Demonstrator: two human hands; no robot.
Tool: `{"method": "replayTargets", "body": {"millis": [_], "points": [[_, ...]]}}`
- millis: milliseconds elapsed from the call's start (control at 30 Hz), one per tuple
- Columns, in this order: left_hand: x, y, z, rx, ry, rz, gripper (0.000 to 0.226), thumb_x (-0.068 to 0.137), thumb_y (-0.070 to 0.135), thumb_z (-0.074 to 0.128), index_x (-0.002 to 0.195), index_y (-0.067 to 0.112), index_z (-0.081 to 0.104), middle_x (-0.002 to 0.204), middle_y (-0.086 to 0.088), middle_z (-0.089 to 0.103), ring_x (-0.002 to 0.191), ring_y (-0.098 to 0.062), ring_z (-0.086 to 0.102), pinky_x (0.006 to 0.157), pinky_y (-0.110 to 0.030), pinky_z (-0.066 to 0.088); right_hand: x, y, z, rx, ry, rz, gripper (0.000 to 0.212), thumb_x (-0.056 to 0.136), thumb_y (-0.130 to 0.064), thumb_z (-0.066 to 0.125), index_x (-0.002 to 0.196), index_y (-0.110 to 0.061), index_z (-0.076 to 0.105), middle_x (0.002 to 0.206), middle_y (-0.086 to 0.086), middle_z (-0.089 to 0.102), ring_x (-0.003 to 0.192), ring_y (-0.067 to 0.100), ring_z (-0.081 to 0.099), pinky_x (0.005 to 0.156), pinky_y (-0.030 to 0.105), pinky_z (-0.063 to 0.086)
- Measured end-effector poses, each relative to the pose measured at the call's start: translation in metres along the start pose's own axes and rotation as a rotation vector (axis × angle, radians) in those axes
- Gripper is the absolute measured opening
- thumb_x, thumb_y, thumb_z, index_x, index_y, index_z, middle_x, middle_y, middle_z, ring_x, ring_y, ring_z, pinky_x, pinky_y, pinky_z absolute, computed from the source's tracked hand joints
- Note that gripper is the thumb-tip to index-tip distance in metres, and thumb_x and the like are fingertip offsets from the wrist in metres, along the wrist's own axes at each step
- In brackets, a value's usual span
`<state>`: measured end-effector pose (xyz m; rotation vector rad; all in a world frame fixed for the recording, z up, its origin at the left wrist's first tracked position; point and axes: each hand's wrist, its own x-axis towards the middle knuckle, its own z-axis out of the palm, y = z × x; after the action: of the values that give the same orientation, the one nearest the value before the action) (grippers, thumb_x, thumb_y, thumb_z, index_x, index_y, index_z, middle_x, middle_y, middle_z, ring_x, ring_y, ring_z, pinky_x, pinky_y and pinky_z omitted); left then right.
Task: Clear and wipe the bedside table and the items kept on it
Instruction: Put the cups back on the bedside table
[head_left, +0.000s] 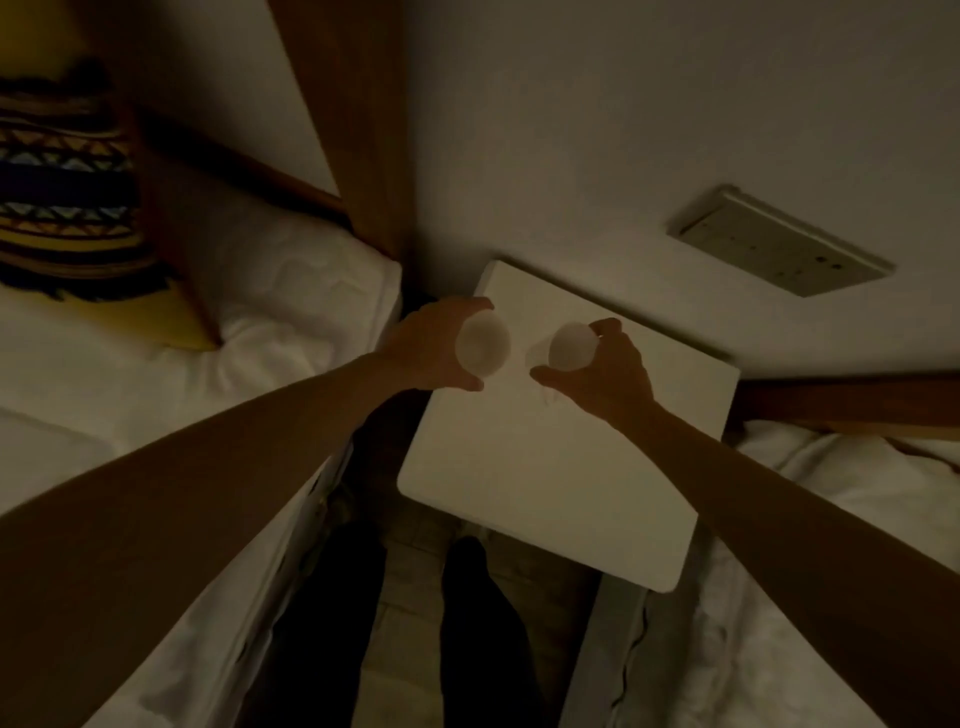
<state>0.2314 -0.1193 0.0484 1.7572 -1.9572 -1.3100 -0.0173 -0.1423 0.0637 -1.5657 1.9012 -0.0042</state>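
Dim light: the left hand (434, 345) curls round a pale, translucent round glass (483, 346), the right hand (605, 371) pinches a second glass (571, 347) between thumb and fingers, both held just above the far end of the bedside table (545, 467); whether either holds anything cannot be told. The table top is smooth, white, square with rounded corners, set between two beds with rumpled white bedding (270, 306). A patterned woven cushion (62, 187) lies far left; a flat socket plate (779, 241) sits on the wall.

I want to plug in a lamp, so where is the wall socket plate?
In the head view, the pale rectangular socket plate sits on the white wall at upper right, just beyond the far right corner of the white bedside table.
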Motion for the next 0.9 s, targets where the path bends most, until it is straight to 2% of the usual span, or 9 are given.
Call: {"method": "replayTargets", "body": {"millis": [133,267,467,667,900], "points": [[0.031,0.008,0.011,0.051,0.004,0.027,0.106,0.063,0.038,0.091,0.15,0.024,0.033,0.149,-0.002,0.043,0.135,-0.025,0.043,0.109,-0.044,0.04,0.016,0.013,0.001,-0.081,0.002,0.042,0.112,0.049,-0.074,0.085,0.132,-0.016,0.036,0.123,0.006,0.052,0.108,0.027,0.06,0.078,0.037,0.051],[0.056,0.012,0.019,0.104,-0.008,0.046,0.107,0.062,0.035,0.092,0.15,0.023,0.033,0.148,-0.004,0.045,0.134,-0.027,0.044,0.107,-0.043,0.04,0.031,0.021,0.009,-0.117,0.004,0.057,0.121,0.049,-0.075,0.084,0.138,-0.013,0.029,0.129,0.01,0.049,0.113,0.032,0.061,0.082,0.042,0.054],[0.085,0.014,0.025,0.163,-0.016,0.046,0.109,0.06,0.033,0.093,0.151,0.023,0.033,0.148,-0.004,0.044,0.135,-0.026,0.044,0.106,-0.039,0.037,0.052,0.026,0.019,-0.085,-0.011,0.085,0.123,0.051,-0.072,0.085,0.142,-0.015,0.026,0.131,0.011,0.046,0.116,0.036,0.059,0.087,0.046,0.054],[0.102,0.018,0.028,0.158,-0.044,0.04,0.108,0.057,0.031,0.095,0.148,0.022,0.037,0.145,-0.004,0.048,0.131,-0.026,0.047,0.106,-0.045,0.043,0.069,0.032,0.019,-0.031,-0.026,0.056,0.124,0.049,-0.071,0.087,0.142,-0.016,0.027,0.13,0.008,0.049,0.116,0.032,0.059,0.08,0.039,0.052],[0.116,0.025,0.025,0.128,-0.034,0.031,0.107,0.053,0.029,0.097,0.144,0.018,0.042,0.141,-0.006,0.052,0.126,-0.027,0.051,0.099,-0.041,0.046,0.08,0.033,0.017,-0.011,-0.031,0.05,0.122,0.048,-0.069,0.089,0.143,-0.017,0.031,0.136,0.009,0.047,0.119,0.032,0.059,0.088,0.045,0.057]]}}
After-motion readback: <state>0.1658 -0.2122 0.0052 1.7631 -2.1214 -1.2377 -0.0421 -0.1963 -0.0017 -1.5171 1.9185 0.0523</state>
